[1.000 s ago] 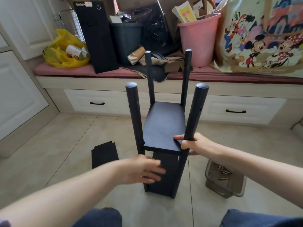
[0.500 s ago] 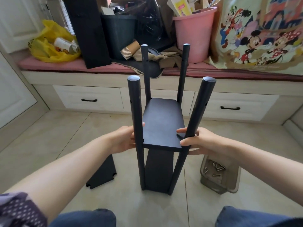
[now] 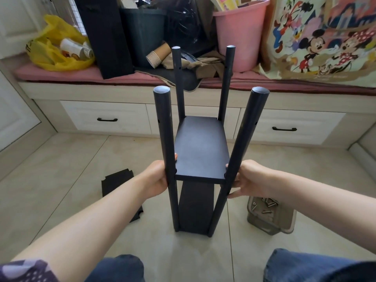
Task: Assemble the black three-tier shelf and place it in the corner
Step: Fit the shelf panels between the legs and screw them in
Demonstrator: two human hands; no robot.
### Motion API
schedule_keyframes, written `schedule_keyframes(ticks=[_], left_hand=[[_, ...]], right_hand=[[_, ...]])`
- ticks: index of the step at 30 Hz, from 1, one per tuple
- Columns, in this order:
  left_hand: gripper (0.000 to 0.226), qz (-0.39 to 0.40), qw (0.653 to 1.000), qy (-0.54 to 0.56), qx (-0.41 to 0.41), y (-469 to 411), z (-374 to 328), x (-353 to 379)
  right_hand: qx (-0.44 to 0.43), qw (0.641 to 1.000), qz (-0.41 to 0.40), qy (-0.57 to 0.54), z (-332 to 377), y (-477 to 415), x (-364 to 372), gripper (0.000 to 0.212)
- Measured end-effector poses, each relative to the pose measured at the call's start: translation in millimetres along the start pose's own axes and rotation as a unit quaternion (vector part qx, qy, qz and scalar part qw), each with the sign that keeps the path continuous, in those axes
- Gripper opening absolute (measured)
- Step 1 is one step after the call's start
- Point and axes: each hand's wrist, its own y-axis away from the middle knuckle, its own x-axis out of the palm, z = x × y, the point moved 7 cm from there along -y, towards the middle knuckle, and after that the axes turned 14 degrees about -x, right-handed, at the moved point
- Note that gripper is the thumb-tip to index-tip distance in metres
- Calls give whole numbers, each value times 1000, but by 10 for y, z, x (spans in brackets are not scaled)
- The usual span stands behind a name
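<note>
The black shelf frame [image 3: 200, 147] stands upright on the tiled floor in the middle of the view, with two boards fitted between four round posts whose tops are bare. My left hand [image 3: 157, 178] grips the near left post [image 3: 165, 143] at the height of the upper board. My right hand [image 3: 247, 180] grips the near right post [image 3: 240, 147] at the same height. A loose black shelf board [image 3: 117, 184] with notched corners lies flat on the floor to the left, partly hidden by my left forearm.
A clear plastic tub of screws [image 3: 270, 215] sits on the floor to the right of the frame. Behind runs a drawer bench [image 3: 107, 119] with a pink cushion, a pink bucket [image 3: 240, 35], a black bin [image 3: 142, 35], a yellow bag [image 3: 55, 49] and a cartoon-print bag [image 3: 325, 37].
My left hand rose from the lower board to the near left post and took hold of it. My right hand shifted lower on the right post. The view tilted down and closer.
</note>
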Motion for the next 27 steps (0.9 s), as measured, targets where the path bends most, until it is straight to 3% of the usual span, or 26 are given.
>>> schedule_keyframes(ticks=[8, 12, 16, 20, 24, 27], left_hand=[[23, 2, 1000, 4, -1, -4, -9, -36], [25, 5, 1000, 6, -6, 6, 2, -40], [24, 25, 999, 22, -4, -35, 41, -31], [19, 32, 999, -12, -9, -112, 56, -72], [24, 22, 998, -48, -15, -172, 85, -132], [25, 17, 998, -57, -18, -214, 133, -149]], right_hand=[[-39, 999, 10, 25, 26, -58, -16, 57], [-70, 997, 36, 27, 91, -24, 27, 42], [-66, 997, 29, 33, 75, -33, -17, 44], [-52, 997, 23, 53, 64, 2, 1, 28], [-32, 998, 46, 42, -1, 26, 33, 49], [-17, 998, 47, 48, -40, 34, 31, 44]])
